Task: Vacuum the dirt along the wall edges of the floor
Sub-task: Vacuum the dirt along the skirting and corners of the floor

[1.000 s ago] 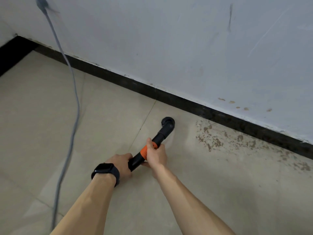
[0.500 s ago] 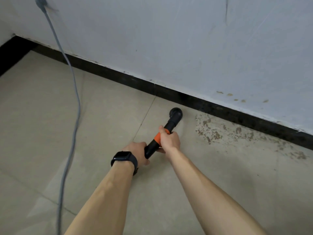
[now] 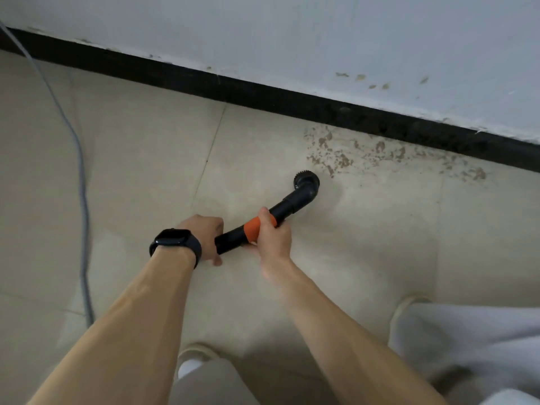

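Left hand [image 3: 204,236] and right hand [image 3: 274,236] curl round the wand [image 3: 287,206]; its brush [image 3: 306,182] lies just beside the dirt [image 3: 336,159]. Risk: a shallow pass leaves grit against the skirting [image 3: 263,96].

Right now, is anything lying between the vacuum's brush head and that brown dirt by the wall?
Nothing visible. Only bare tile separates the brush head from the dirt along the black skirting. The grey cable lies well off to the left.

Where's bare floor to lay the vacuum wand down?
Bare tile between the grey cable and the left hand; also right of the brush nozzle, below the dirt. Crowded: along the black skirting and by the shoes.
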A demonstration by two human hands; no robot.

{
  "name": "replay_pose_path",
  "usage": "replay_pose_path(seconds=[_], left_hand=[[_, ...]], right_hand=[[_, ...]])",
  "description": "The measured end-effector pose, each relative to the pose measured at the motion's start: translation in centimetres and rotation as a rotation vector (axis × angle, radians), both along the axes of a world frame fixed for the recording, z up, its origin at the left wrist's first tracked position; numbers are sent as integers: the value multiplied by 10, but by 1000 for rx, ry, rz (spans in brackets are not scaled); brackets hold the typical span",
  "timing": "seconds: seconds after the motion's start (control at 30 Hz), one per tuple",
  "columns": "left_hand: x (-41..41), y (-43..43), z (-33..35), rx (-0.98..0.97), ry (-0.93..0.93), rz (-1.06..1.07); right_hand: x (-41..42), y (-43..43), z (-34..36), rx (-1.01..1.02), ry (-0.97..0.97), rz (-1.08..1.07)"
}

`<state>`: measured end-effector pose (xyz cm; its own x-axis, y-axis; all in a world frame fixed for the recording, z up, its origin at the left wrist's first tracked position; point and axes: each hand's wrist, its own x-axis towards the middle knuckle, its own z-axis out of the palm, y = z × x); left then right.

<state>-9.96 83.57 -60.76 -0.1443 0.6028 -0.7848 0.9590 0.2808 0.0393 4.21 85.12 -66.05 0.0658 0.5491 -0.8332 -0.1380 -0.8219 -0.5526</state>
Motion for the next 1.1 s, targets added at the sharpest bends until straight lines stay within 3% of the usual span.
replay_pose_path(seconds=[0.27,0.57,1.1], left_hand=[[54,-1,-14,236,37,-37],[52,19,-8,122,116,-60],[52,37,-14,161,89,32]], right_hand=[[32,32,8,51,18,-27],[23,42,8,54,35,33],[15,73,8,92,-46,136]])
